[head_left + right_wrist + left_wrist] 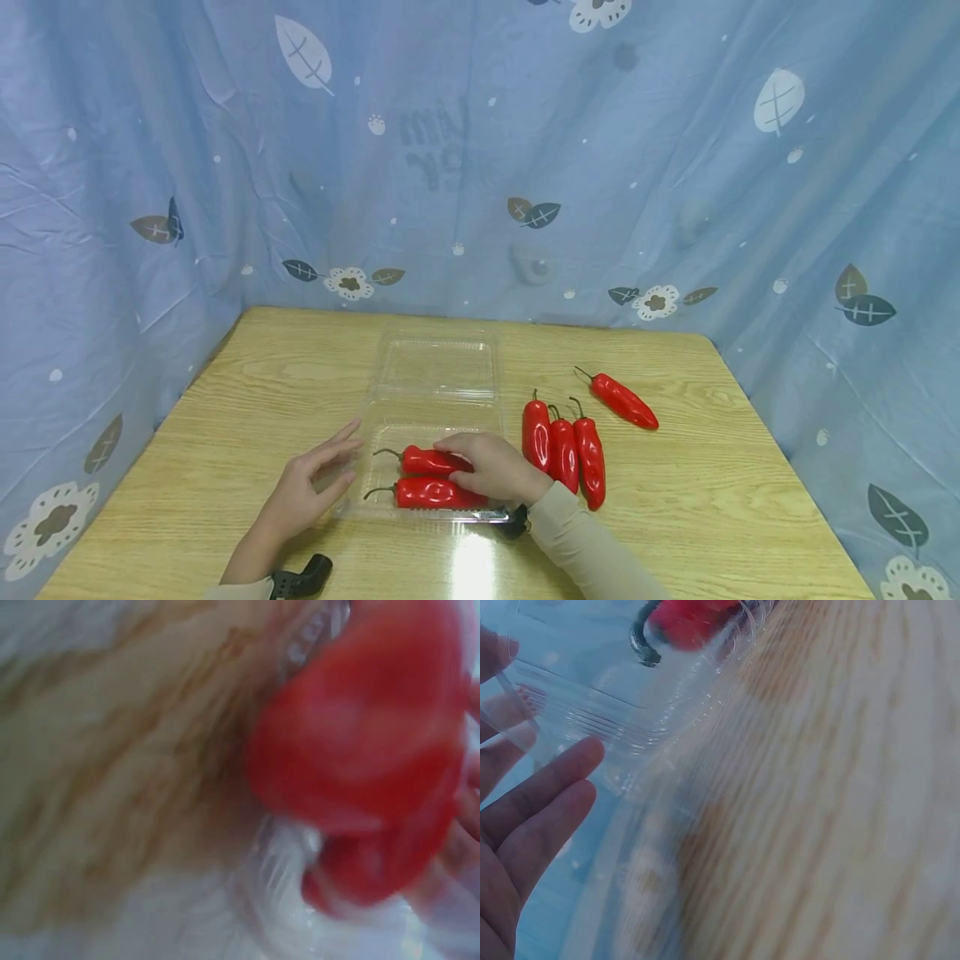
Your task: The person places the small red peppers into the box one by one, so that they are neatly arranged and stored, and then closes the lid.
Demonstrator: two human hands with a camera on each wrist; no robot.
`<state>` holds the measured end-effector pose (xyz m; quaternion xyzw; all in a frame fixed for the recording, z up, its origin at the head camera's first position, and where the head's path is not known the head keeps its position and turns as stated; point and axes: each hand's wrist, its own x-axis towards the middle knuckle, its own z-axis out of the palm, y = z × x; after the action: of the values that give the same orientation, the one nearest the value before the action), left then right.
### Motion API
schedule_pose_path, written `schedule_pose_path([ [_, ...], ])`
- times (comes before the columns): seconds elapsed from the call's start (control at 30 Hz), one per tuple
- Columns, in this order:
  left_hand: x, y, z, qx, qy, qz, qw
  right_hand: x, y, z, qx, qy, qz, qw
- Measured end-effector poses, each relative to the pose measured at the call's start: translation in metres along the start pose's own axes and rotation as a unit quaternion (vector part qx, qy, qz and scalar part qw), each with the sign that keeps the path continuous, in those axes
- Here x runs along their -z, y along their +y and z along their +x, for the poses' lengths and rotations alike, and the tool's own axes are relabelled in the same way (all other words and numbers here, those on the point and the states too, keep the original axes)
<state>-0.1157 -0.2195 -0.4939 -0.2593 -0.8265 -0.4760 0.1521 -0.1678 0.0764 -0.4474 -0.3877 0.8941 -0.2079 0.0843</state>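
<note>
Red peppers (431, 493) in clear container (390, 433), faint illegible lettering (452, 125) on blue curtain (225, 167)

On the blue curtain (465, 50) beyond the table (675, 517) I can see two short lines of faint grey lettering (433, 140), something like an "m" in the upper one and an "r" in the lower, too pale and blurred for me to make out whole words.

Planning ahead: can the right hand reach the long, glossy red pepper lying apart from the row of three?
Probably yes: nothing covers the lone pepper, but the right hand must first release the red pepper gripped in the clear plastic container.
</note>
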Motion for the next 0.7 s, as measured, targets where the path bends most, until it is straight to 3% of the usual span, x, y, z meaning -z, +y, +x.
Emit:
schedule_pose_path([
  [0.47,-0.0021,-0.0003,0.0002,-0.008,0.014,0.007,0.9998,-0.0038,0.0022,0.0007,-0.012,0.01,0.002,0.9999],
  [0.7,-0.0018,0.0002,0.0001,-0.011,0.013,0.008,0.9998,-0.002,0.0025,-0.0023,-0.008,0.038,0.05,0.998],
])
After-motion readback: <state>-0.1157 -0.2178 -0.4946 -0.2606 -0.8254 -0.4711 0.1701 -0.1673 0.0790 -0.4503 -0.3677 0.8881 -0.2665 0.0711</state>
